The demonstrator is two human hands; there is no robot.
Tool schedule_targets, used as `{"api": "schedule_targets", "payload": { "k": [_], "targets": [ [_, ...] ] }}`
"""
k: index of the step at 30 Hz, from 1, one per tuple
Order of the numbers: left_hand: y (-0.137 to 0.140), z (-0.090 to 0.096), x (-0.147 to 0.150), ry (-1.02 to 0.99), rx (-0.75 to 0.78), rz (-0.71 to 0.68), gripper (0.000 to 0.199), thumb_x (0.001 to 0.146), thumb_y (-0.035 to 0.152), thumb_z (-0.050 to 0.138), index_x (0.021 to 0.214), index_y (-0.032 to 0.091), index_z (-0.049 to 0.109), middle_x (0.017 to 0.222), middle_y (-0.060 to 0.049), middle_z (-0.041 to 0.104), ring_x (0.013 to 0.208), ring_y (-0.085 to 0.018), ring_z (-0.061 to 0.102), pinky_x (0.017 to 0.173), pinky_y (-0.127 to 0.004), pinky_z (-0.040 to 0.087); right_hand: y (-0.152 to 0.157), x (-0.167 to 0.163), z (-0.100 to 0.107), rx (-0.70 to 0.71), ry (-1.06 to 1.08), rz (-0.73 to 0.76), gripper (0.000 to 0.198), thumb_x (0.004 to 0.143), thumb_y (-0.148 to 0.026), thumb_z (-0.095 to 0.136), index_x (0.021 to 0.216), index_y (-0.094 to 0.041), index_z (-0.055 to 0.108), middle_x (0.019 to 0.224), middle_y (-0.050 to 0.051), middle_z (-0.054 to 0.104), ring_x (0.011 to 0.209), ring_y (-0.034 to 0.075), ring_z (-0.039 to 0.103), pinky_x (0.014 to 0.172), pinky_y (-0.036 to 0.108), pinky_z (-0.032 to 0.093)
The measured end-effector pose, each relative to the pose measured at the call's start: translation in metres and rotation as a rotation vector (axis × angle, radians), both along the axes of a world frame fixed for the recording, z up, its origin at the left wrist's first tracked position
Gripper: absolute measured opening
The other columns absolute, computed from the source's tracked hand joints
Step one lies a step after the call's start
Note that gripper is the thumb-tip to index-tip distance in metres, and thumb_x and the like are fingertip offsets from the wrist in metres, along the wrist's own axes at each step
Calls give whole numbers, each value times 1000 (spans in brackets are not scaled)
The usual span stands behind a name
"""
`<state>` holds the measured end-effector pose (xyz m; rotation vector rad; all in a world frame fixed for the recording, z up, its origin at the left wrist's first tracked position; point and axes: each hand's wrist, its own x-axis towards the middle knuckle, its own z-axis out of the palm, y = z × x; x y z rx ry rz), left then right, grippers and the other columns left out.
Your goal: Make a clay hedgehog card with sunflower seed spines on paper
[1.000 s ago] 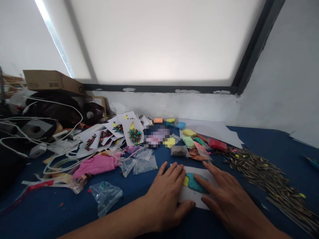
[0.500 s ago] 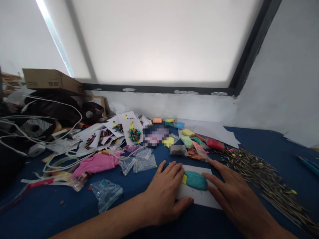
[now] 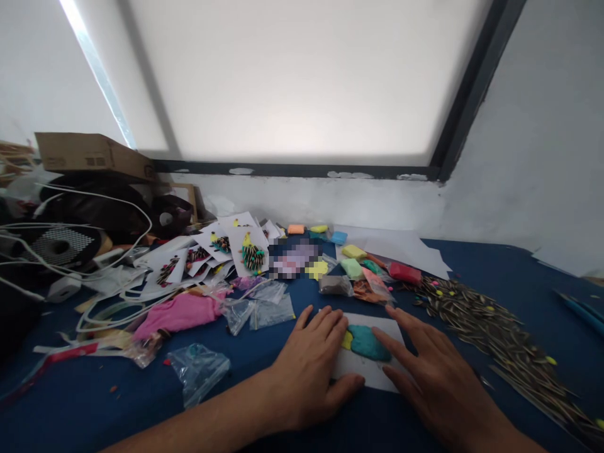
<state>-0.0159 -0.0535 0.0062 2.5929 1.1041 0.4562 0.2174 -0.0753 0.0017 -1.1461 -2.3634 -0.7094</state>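
A white paper card [image 3: 365, 375] lies on the blue cloth in front of me. Pressed flat on it is an oval of teal modelling clay [image 3: 369, 343], with a bit of yellow clay [image 3: 347, 340] at its left end. My left hand [image 3: 314, 358] lies flat over the card's left side, fingers stretched out, partly covering the yellow clay. From the right, my right hand [image 3: 434, 365] reaches over the card with fingers apart, a fingertip at the teal clay's right edge. Neither hand grasps anything.
Sunflower seeds [image 3: 495, 333] spread along the right. Behind the card are clay packs, including a red pack [image 3: 404, 273] and a brown pack [image 3: 336, 285]. At left lie finished cards [image 3: 252, 251], pink clay [image 3: 182, 313], white cables [image 3: 127, 251] and a plastic bag [image 3: 198, 371].
My right hand has shifted slightly left, its fingertips farther over the teal clay. My left hand stays on the card. The whole view has moved a little.
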Motion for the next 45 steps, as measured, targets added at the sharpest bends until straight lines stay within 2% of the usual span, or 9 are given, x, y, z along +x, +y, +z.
{"api": "schedule_targets", "payload": {
  "k": [6,16,21,26,32,39,45],
  "targets": [
    [0,1,0,-8,17,-4,67,89,55,45,140,13,38,147,-14,36,138,-30,27,116,-49,13,1,3,-4,-38,12,-19,35,92,-37,47,114,-18,67,127,20,58,113,33,57,81,47,53],
    [-1,1,0,22,16,-1,69,89,56,44,141,11,37,148,-16,34,139,-30,27,117,-48,12,-2,5,-3,-8,35,28,30,93,-33,46,108,-21,70,123,17,62,109,30,60,78,44,55],
    [-1,-1,0,-1,5,-3,70,89,55,43,143,10,35,150,-16,30,140,-30,25,116,-47,18,-2,5,-4,-10,43,48,30,92,-33,47,111,-24,68,125,15,61,110,28,60,79,42,54],
    [0,-3,1,1,-23,8,73,88,55,45,143,8,34,151,-16,27,141,-30,22,117,-44,18,-2,4,-4,-6,69,57,28,92,-32,47,103,-23,71,123,15,62,108,29,61,78,42,54],
    [-1,-2,0,-1,-17,2,72,88,54,46,143,8,33,151,-16,28,141,-29,23,117,-44,18,-3,7,-6,-43,82,38,29,92,-32,48,113,-26,67,128,12,60,111,27,60,81,41,54],
    [-1,0,1,-11,-29,1,71,88,53,46,143,10,35,150,-17,28,140,-30,24,115,-47,21,-3,5,-5,-55,82,45,29,92,-33,47,110,-25,69,127,14,61,111,28,60,82,43,54],
    [0,0,0,8,-39,-10,73,89,55,42,144,8,33,152,-15,24,141,-29,21,117,-45,18,-3,6,-4,-86,37,99,28,91,-31,50,112,-30,67,131,13,57,116,28,57,83,43,53]
  ]
}}
